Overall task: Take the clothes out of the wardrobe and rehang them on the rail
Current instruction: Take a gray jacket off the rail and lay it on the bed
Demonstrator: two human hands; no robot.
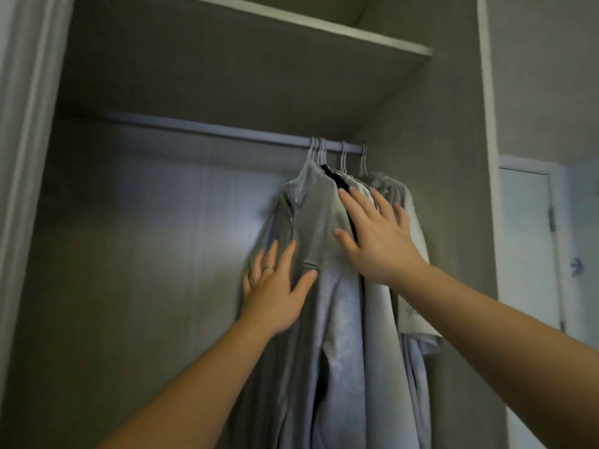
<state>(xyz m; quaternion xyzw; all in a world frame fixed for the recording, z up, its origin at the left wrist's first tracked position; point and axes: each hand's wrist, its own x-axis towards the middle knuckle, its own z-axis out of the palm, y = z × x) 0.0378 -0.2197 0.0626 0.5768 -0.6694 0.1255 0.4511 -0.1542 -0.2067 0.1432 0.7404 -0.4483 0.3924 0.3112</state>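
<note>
Your left hand (275,286) lies flat at 8 o'clock on the bunch, fingers straight and spread on the front grey zip top (311,228). Your right hand (376,234) lies at 2 o'clock, fingers splayed across the shoulders of the garments behind. Neither grip is clamped on anything; both are apart and only press on cloth. The clothes (343,335) hang packed together inside the wardrobe (453,189), close to its right wall. They look soft, limp and light, so a fistful of fabric would likely slide off its hanger. Take hold higher, at the neck of each hanger, and lift the hook clear. Each garment's long axis runs from 12 to 6 o'clock, collars up and hems down, with the zip front turned towards 9 o'clock. The pale hangers (319,153) hook on at 12 o'clock of the bunch, several tight together. The rail (207,128) runs from 9 to 3 o'clock, with the clothes at its 3 o'clock end. A shelf (227,59) sits above.
</note>
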